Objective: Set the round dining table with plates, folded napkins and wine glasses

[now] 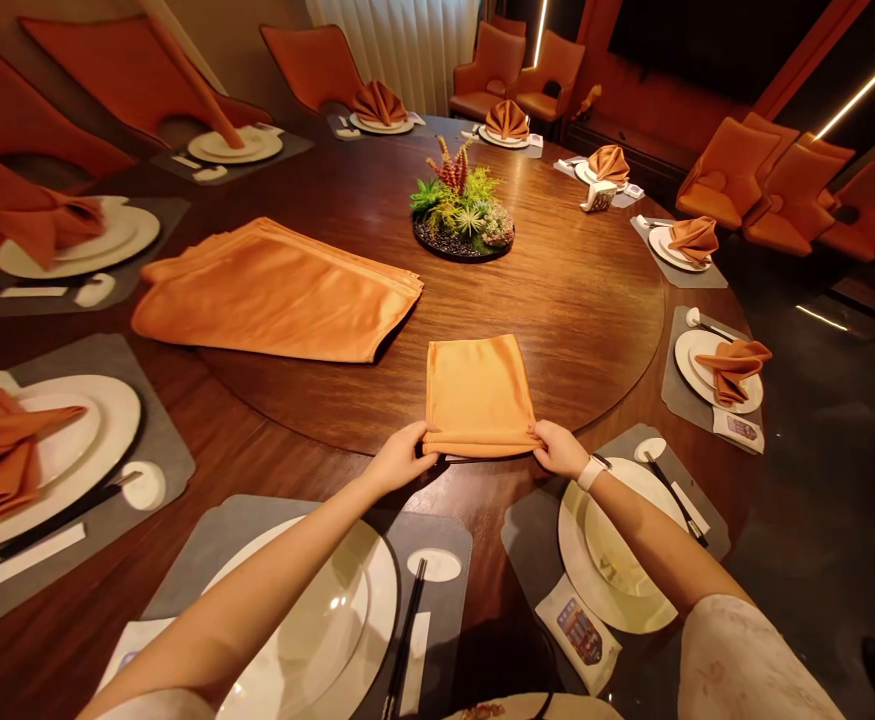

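An orange cloth napkin (478, 390), folded into a near square with its near edge turned over in a narrow band, lies on the near part of the round wooden turntable (557, 300). My left hand (405, 458) is closed on its near left corner, thumb and fingers pinching the cloth. At the near right corner, my right hand (561, 450) pinches the fabric too; a watch (594, 472) is on that wrist. A stack of flat orange napkins (279, 295) rests farther left on the turntable, apart from both hands.
Below my forearms are two place settings with a white plate (377, 600) and a yellowish-lit plate (576, 545). Black chopsticks (407, 635) lie between them. A plant arrangement (463, 215) stands mid-turntable. Other settings around the rim hold folded napkins (508, 120). Orange chairs (309, 65) stand beyond.
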Motion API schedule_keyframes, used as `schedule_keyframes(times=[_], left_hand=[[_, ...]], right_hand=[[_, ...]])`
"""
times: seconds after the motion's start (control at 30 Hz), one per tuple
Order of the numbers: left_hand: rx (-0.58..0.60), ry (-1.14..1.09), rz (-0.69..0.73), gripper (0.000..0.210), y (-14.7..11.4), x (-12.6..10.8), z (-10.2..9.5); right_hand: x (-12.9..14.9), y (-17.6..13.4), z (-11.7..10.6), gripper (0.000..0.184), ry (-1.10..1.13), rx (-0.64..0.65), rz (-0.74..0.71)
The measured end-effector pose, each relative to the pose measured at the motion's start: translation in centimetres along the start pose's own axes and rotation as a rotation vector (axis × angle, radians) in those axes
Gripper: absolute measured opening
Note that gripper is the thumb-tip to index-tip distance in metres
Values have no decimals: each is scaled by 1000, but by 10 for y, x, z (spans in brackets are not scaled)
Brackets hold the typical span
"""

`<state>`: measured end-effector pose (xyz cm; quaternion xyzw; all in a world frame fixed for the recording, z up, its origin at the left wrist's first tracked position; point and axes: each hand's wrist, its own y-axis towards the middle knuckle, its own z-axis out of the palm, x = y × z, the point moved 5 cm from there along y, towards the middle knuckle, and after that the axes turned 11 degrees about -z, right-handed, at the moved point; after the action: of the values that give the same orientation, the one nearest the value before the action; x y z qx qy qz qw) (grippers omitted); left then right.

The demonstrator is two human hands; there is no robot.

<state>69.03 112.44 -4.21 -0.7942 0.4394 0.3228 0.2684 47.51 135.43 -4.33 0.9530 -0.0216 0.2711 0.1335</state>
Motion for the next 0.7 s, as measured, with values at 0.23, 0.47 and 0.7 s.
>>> schedule_keyframes(times=[0.23, 0.47, 0.7], left_hand=[[-70, -656, -649, 80, 34, 33, 5], [99, -838, -827, 109, 32, 14, -5], [-33, -298, -240, 95, 30, 0, -19]], right_hand=[[-50, 34, 4, 35, 529, -210, 899], [-61, 51, 5, 38, 502, -129, 915], [-28, 50, -12, 50, 222, -290, 377]])
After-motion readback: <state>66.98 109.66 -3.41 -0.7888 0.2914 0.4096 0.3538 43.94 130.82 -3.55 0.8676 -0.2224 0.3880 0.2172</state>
